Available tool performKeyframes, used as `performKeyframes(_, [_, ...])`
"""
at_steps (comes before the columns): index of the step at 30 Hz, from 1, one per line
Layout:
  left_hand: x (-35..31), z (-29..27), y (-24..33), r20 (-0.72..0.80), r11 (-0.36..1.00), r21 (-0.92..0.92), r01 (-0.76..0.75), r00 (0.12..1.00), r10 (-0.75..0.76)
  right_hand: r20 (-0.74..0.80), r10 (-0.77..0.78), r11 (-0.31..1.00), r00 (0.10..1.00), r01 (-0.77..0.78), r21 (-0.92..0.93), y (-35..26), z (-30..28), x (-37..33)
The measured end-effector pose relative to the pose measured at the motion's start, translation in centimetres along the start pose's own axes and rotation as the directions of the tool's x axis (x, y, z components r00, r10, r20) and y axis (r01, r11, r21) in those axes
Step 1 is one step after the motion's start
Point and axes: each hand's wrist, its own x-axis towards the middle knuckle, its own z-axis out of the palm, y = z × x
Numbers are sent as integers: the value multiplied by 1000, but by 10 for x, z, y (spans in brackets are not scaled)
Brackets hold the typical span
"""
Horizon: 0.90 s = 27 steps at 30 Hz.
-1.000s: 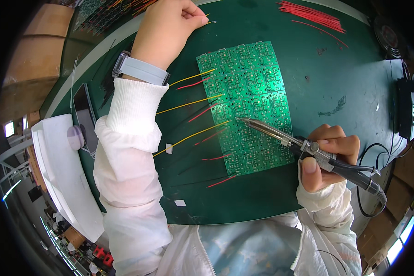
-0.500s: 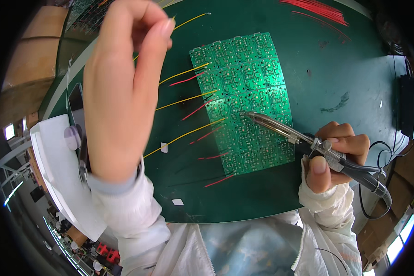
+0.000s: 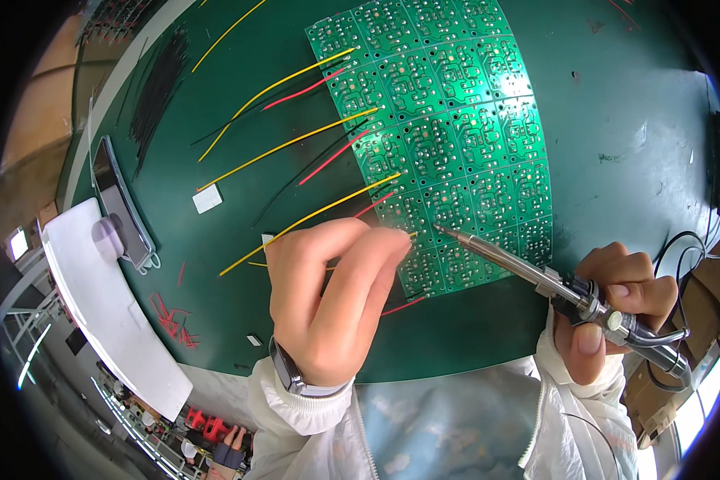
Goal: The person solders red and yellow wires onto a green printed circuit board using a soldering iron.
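A green panel of joined circuit boards lies on the dark green table. Yellow wires, red wires and black wires run leftward from its left edge. My left hand is over the panel's lower left edge, thumb and fingertips pinched on a yellow wire. That wire's tip rests at the board; the fingers hide most of the rest. My right hand grips a soldering iron at its handle. The iron's tip is over the panel, slightly right of the left fingertips.
A bundle of black wires lies at the far left. Nearer are a dark phone-like device, a white tray-like piece and red wire scraps. A small white square sits by the wires. Black cables curve at the right.
My left hand has come down and right from the upper left to the panel's lower left edge, with a yellow wire. The view has shifted, so the panel appears higher. The iron stays over the panel.
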Motion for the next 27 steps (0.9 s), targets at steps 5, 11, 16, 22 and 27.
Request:
performKeyframes(5, [2,-6,3,38,1000,25,-2,999,1,110,0,999,994,-4,37,-3,0,5])
performKeyframes(11, [6,-7,4,66,999,41,-26,998,23,117,16,1000,993,-16,0,-4,-1,4])
performKeyframes(16, [5,-4,5,49,999,32,-19,999,17,136,9,1000,991,-5,-24,-4,-1,5])
performKeyframes(22, [5,-4,8,34,998,60,-33,999,31,164,-1,999,986,6,-32,-2,-2,4])
performKeyframes(27, [5,-3,8,28,992,104,-65,998,63,171,-1,998,985,10,-54,-4,-1,4])
